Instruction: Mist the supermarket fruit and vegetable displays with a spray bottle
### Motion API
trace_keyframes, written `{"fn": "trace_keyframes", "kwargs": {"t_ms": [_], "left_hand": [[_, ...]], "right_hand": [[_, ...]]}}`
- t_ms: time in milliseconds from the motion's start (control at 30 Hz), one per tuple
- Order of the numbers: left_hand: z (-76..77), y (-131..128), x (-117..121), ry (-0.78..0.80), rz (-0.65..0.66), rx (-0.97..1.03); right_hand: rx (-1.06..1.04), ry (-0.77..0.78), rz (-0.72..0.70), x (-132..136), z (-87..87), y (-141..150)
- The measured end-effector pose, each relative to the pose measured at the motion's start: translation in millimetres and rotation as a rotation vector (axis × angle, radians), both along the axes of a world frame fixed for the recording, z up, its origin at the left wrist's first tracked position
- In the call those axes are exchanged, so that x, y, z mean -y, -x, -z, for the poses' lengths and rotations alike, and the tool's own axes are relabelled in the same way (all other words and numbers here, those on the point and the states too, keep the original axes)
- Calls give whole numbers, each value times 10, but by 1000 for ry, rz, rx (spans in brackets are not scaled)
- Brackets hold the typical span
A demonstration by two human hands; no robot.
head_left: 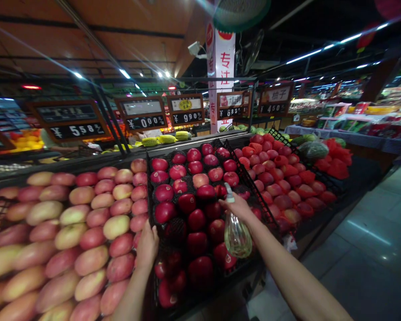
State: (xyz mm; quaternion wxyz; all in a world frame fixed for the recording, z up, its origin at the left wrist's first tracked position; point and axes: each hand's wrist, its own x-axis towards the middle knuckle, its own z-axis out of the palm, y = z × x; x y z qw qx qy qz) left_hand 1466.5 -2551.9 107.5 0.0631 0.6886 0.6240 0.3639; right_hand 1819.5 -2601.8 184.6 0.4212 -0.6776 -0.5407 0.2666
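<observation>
My right hand is closed around the neck of a clear spray bottle holding yellowish liquid; it hangs over the dark red apples in the middle black crate. My left hand rests on the divider between the crate of red apples and the pile of large pink-yellow mangoes; its fingers curl over that edge. The bottle's white nozzle points away from me, toward the back rows of apples.
A third crate of pink-red fruit, some in foam nets, lies to the right. Black price boards hang above the stand. A grey tiled aisle runs along the right, with more produce stalls behind.
</observation>
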Motion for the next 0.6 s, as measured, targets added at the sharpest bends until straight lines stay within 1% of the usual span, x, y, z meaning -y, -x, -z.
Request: {"fn": "trace_keyframes", "kwargs": {"t_ms": [133,200,267,333,400,467,533,600], "left_hand": [[37,23,4,-39,27,16],[41,29,13,-39,27,17],[36,29,24,-25,30,29],[30,24,32,-9,33,48],[26,20,35,-2,29,55],[24,18,32,0,20,56],[27,19,23,-2,16,53],[39,22,8,-11,11,50]], "right_hand": [[-20,-48,-292,-179,-69,874],[-27,-56,-401,-244,-141,1285],[-20,-59,-461,-303,-214,1576],[-2,-59,-469,-374,-270,1702],[20,-48,-438,-461,-299,1647],[38,-32,-371,-550,-310,1420],[57,-20,-261,-613,-317,1057],[84,-9,-119,-633,-331,627]]}}
